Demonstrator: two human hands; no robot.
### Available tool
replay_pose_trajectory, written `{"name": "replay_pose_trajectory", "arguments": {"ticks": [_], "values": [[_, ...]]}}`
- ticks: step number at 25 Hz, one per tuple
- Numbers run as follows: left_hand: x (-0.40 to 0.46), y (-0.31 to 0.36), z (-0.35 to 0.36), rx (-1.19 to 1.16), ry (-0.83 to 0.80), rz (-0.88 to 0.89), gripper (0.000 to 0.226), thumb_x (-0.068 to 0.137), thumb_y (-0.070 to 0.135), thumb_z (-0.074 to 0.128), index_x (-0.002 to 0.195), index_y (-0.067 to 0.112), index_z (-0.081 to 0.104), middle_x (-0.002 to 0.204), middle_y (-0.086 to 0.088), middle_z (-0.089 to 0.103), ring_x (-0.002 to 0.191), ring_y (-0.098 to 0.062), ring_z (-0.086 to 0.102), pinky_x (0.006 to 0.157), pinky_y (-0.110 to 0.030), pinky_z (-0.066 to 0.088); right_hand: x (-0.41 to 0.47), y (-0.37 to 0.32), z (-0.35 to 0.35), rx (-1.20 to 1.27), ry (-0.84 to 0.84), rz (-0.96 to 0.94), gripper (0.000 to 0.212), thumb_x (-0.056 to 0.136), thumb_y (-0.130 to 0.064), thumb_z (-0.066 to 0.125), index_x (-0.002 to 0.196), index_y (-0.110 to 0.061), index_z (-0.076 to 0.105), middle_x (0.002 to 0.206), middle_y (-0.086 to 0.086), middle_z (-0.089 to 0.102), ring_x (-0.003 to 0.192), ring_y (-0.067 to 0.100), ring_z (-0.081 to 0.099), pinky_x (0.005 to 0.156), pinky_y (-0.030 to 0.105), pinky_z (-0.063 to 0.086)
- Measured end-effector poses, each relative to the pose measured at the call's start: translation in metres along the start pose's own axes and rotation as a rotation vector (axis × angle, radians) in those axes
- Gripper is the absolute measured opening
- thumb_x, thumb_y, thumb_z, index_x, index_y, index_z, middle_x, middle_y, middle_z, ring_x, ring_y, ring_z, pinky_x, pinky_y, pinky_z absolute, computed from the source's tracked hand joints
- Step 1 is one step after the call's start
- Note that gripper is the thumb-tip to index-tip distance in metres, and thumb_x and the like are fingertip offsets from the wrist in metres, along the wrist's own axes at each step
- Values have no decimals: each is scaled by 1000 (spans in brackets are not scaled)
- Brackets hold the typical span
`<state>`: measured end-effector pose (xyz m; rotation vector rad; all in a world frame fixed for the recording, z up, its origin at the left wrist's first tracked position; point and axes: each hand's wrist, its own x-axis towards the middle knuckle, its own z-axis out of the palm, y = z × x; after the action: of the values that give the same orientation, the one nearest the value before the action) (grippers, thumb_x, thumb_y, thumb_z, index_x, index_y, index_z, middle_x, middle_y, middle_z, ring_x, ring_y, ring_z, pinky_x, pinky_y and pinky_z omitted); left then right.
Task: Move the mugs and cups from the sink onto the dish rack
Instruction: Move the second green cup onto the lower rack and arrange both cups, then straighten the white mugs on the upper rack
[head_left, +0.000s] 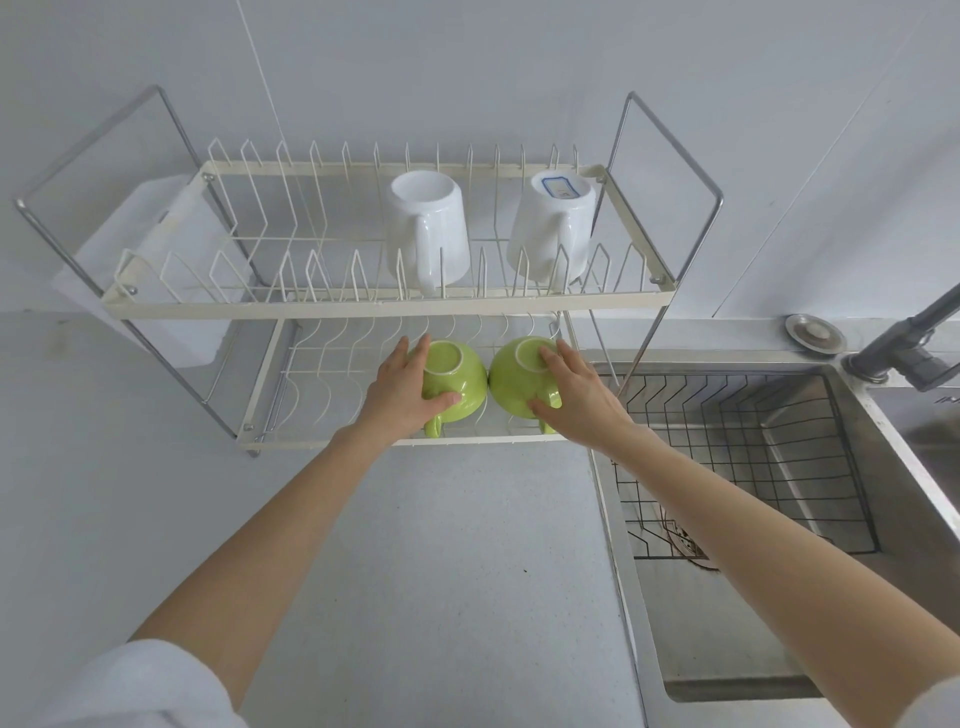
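Two green cups stand upside down side by side on the lower shelf of the cream wire dish rack (332, 310). My left hand (402, 387) grips the left green cup (460, 376), thumb in front and fingers along its far side. My right hand (571, 395) grips the right green cup (511, 376) the same way. Both cups' handles point toward me. On the upper shelf two white mugs, the left one (428, 228) and the right one (553, 226), stand upside down. The sink (810, 665) at the right holds only a black wire basket (753, 452).
A white cutting board (156, 249) hangs at the rack's left end. The dark faucet (914, 343) and a round metal cap (815, 332) sit behind the sink. Grey countertop (441, 571) spreads in front of the rack. The rack's chrome frame rises at both ends.
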<state>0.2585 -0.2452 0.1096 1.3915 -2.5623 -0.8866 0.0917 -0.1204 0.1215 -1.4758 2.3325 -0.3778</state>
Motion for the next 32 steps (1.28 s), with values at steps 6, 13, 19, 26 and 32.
{"name": "replay_pose_trajectory", "arguments": {"ticks": [6,13,19,26,32], "values": [[-32,15,-17,237,54,56,77,85,43,55,144,15,15,156,-13,14,144,-29,13,113,-47,24,-28,-11,-12,-108,19,-66,71,90,-35,52,148,-18,14,160,3,6,148,22,5,119,40,15],[-90,43,-46,362,202,190,55,88,36,51,137,18,36,145,-4,43,130,-26,43,101,-38,37,-82,-20,-38,-213,85,-182,71,91,-39,50,148,-18,15,160,1,11,148,20,4,121,38,5],[-130,81,-88,382,308,216,42,90,37,48,129,23,47,136,-3,54,124,-27,49,95,-39,42,-121,-38,-88,-146,178,-281,58,92,-34,51,144,-22,29,152,-5,33,136,17,38,105,34,36],[-133,120,-128,384,413,322,36,91,35,45,124,23,53,132,-2,56,120,-28,50,90,-38,42,-119,-56,-139,-114,315,-322,44,92,-34,49,135,-23,44,133,0,55,121,24,52,99,42,45],[-108,134,-160,373,425,303,32,91,32,43,117,22,57,122,1,63,115,-25,55,88,-36,42,-88,-70,-177,-112,330,-289,36,93,-31,48,127,-21,52,127,-3,61,117,23,56,97,41,47]]}}
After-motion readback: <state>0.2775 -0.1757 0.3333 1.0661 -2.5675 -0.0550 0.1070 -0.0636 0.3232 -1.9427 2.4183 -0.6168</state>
